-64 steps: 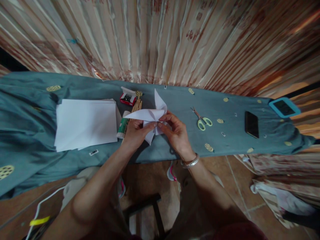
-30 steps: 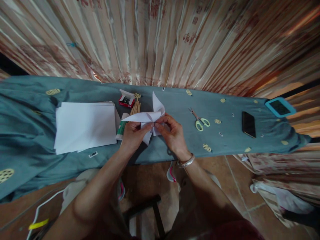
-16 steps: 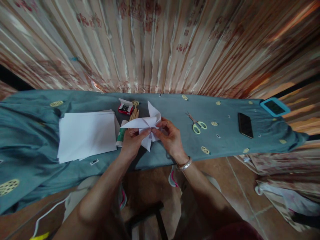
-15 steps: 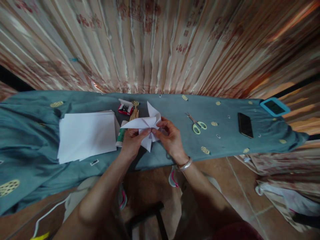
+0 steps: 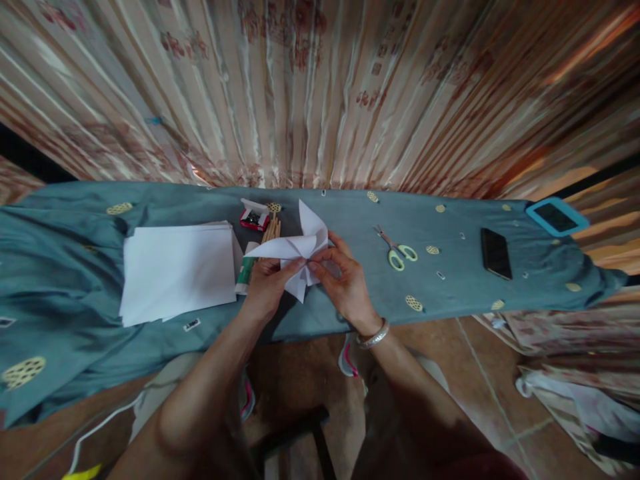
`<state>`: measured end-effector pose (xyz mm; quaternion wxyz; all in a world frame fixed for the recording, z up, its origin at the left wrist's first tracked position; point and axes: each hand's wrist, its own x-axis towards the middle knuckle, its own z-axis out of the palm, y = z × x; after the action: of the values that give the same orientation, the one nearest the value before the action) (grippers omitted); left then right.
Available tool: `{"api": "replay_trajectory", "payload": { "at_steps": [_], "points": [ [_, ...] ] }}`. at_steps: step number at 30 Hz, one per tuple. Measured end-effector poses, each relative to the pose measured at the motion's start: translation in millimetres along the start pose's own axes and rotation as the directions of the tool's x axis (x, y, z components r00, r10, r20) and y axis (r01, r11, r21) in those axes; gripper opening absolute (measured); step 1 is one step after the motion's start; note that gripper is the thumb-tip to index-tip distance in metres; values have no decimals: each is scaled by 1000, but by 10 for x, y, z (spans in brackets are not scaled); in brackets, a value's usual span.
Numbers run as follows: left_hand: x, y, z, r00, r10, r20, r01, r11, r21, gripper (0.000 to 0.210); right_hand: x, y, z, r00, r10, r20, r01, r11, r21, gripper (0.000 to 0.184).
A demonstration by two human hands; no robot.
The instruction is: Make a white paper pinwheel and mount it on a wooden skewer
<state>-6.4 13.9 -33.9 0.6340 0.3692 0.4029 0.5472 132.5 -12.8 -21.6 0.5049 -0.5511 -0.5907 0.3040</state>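
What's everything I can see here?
Folded paper: one, white, centre
Paper stack: one, white, left
Tube: one, green and white, beside stack
Sticks: several, tan, near tube
Open box: one, red and white, beside sticks
Scissors: one, green handles, right
Phone: one, black, farther right
Screened device: one, blue, far right
Cloth: one, teal, spread beneath
Curtains: uncounted, brownish, behind
Shoes: two, grey and pink, below
Bracelet: one, silver, right wrist
Left hand, right hand: two, bare, holding folded paper

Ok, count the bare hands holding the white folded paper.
2: left hand at the left of the pinwheel-shaped white paper, right hand at its right; no others show.
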Motion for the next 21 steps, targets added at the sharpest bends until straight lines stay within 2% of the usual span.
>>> {"api": "replay_trajectory", "payload": {
  "at_steps": [6, 14, 18, 21],
  "points": [
    [7, -15, -31, 998, 62, 16, -64, 991, 114, 15, -11, -6, -8, 999, -3, 36, 3, 1000, -6, 4],
    [0, -35, -79, 999, 53, 13, -54, 972, 230, 15, -41, -56, -27, 998, 12, 57, -13, 1000, 13, 6],
    [20, -21, -78, 997, 40, -65, -27, 980, 197, 19, -19, -155, -144, 995, 58, 86, -74, 979, 192, 11],
    [37, 18, -57, 992, -13, -122, 27, 992, 119, 24, 29, -216, -278, 977, 145, 157, -201, 874, 443, 20]
  ]
}}
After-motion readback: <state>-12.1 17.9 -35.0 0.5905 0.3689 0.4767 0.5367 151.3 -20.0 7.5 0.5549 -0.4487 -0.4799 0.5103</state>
